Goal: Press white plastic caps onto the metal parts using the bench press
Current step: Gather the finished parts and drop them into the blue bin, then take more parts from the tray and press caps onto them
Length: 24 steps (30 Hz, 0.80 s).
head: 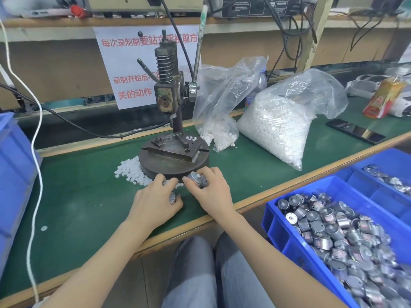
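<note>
Our right hand (211, 194) curls its fingers round a metal part (197, 180); our left hand (153, 203) pinches another part (173, 198), mostly hidden, white caps (131, 171) just beyond its fingertips.

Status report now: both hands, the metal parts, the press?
Left hand grips one metal part. Right hand grips second metal part. Bench press unloaded, nothing blocking.

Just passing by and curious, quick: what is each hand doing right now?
Left hand: fingers curled, holds a metal part.
Right hand: grips a second metal part.
</note>
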Available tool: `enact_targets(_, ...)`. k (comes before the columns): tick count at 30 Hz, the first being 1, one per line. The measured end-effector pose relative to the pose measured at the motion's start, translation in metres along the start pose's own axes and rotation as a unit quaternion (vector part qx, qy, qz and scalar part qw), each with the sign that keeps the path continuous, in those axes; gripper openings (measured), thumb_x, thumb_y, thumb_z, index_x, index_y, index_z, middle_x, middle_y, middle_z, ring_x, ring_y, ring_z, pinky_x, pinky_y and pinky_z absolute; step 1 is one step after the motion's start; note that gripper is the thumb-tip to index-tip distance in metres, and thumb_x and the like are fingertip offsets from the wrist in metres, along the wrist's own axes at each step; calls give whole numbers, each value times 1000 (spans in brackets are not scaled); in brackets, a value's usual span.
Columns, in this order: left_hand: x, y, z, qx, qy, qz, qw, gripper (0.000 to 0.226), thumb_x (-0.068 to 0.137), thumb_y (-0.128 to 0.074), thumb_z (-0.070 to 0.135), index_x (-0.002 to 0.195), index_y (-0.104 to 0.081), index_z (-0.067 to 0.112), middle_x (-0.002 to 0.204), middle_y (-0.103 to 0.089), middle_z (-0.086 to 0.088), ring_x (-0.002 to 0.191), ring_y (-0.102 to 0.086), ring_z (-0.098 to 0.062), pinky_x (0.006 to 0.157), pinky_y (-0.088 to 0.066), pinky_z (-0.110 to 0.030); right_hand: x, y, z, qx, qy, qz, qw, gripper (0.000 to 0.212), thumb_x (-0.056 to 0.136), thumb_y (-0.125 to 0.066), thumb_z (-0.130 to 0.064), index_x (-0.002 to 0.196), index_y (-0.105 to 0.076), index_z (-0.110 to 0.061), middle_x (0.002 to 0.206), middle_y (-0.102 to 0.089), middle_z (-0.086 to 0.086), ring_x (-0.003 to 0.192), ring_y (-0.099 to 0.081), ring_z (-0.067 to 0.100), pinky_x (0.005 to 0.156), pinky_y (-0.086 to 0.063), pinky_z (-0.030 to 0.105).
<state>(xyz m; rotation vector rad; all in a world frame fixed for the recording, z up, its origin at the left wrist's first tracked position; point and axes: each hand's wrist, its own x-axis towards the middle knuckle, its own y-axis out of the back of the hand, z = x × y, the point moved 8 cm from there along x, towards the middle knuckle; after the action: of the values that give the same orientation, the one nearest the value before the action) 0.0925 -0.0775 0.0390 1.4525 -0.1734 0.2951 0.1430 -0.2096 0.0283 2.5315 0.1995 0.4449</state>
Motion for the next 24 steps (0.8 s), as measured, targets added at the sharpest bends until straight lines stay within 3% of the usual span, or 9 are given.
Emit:
enact_targets(5, 17, 20, 57, -39, -66, 39, 996, 34, 77, -56, 35, 108, -55, 21, 93, -47, -2, 79, -56, -28, 56, -33, -29, -6, 51, 17, 19, -16, 57, 998, 27, 75, -60, -56, 82, -53, -31, 89, -44, -13, 72, -47, 2, 62, -29, 21)
enact_targets(9, 35, 26, 135, -122, -109, 49, 985, 31, 79, -57, 41, 104, -54, 23, 95, -49, -1, 79, -56, -29, 63, -33, -30, -25, 124, 48, 45, -47, 154, 986, 25, 69, -59, -57, 76, -50, -34, 86, -48, -11, 76, -47, -14, 63, -33, 8)
enact_targets(12, 46, 9, 198, -227, -104, -5, 968, 31, 79, -53, 50, 101, -52, 29, 96, -49, 4, 83, -53, -25, 69, -34, -30, -51, 178, 88, 55, -108, 225, 967, 26, 71, -59, -55, 73, -51, -30, 85, -50, -4, 74, -45, -5, 62, -29, 16)
enact_targets(17, 33, -36, 316, -349, -133, -104, 922, 25, 78, -55, 44, 94, -54, 24, 90, -54, 2, 88, -55, -24, 69, -35, -29, -110, 255, 165, -3, -225, 298, 928, 32, 80, -60, -50, 70, -45, -24, 85, -51, 2, 74, -43, 8, 65, -26, 26)
enact_targets(21, -12, -95, 397, -339, -167, -229, 897, 24, 79, -52, 46, 88, -46, 24, 95, -58, -7, 90, -56, -30, 71, -41, -34, -170, 298, 227, -61, -348, 316, 881, 35, 81, -56, -54, 85, -52, -19, 95, -53, 7, 91, -51, 25, 74, -33, 31)
enact_targets(24, -53, -138, 438, -292, -200, -304, 885, 30, 82, -52, 40, 101, -50, 17, 107, -59, -12, 101, -56, -33, 78, -44, -36, -210, 316, 261, -126, -428, 299, 844, 42, 81, -54, -57, 96, -55, -17, 97, -46, 6, 93, -56, 32, 75, -37, 34)
